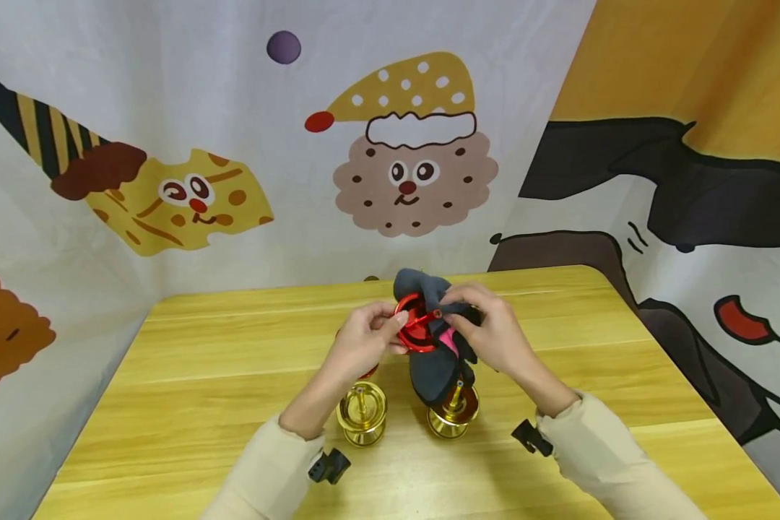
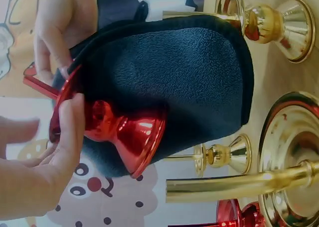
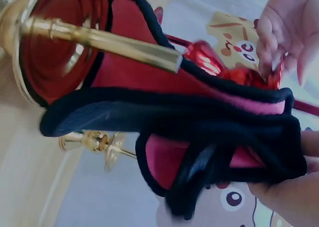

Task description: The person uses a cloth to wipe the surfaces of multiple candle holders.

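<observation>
My left hand (image 1: 359,345) pinches the dish rim of a shiny red candle holder (image 2: 137,142). The holder's flared base is turned away from me, and its thin red stem points toward my right hand (image 1: 494,331). That hand grips a dark grey cloth (image 2: 184,82) near the stem tip. In the right wrist view the cloth's pink side (image 3: 139,43) and black edging show, with folds hanging down. Part of the cloth lies behind the red holder. Its lower end hangs just above the right-hand gold candle holder (image 1: 448,427).
A second gold candle holder (image 1: 362,410) stands on the wooden table (image 1: 221,404), left of the first. Behind my left hand another red candle holder (image 2: 239,212) is mostly hidden. The left wrist view also shows a gold holder (image 2: 219,156) farther back. A printed curtain (image 1: 221,87) hangs beyond the table.
</observation>
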### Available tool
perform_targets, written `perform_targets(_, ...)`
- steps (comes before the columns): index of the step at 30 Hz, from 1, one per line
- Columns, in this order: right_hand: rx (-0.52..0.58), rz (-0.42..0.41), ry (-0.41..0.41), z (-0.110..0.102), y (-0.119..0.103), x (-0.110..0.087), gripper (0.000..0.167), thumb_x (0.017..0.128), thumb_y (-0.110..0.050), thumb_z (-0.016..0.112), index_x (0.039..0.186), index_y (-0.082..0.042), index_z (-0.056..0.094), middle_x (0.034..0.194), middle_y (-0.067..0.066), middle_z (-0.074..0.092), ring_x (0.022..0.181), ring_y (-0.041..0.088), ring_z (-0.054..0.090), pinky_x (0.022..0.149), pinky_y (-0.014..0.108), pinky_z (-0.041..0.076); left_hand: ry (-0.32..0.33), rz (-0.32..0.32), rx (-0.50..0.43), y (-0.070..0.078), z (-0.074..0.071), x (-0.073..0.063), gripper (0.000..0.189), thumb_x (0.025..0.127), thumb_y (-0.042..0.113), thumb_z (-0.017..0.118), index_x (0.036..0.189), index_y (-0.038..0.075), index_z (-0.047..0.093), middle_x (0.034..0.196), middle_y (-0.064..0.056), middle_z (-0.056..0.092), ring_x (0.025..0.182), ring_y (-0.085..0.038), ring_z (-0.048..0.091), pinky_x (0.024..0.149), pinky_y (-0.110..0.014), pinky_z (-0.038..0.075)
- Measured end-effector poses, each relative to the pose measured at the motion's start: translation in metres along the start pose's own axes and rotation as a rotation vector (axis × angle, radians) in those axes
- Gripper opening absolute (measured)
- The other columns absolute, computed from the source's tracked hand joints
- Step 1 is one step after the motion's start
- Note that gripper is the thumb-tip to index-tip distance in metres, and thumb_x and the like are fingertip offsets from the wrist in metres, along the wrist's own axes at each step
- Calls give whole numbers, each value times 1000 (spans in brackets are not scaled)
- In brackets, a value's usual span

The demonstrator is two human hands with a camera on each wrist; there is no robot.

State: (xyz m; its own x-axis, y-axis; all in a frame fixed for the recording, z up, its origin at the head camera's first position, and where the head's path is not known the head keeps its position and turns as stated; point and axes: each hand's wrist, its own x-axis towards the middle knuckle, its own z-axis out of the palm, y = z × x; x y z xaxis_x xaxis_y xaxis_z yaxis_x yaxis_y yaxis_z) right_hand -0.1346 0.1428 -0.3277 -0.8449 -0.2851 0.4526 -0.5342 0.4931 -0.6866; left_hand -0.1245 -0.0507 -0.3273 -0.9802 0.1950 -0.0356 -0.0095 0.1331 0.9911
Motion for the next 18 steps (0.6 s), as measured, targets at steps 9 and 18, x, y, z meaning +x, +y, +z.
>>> perform_targets(9,-80,-15,-41,6,-4,-3,19,81,-2,68,99,-5,64,103,11,58,95,27,56,76,43,50,112,10,-48,-4,0,1,22,93,4,50,111,-8,56,88,-19,63,67,-26,64,67,-40,55)
perform_targets(18,-85,-160,-44,3,-2,3,21,75,14,65,84,-4,70,103,11,59,92,27,58,74,39,52,-51,71,41,-3,-1,-1,30,93,1,49,121,-9,54,114,-25,57,71,-26,66,63,-32,56)
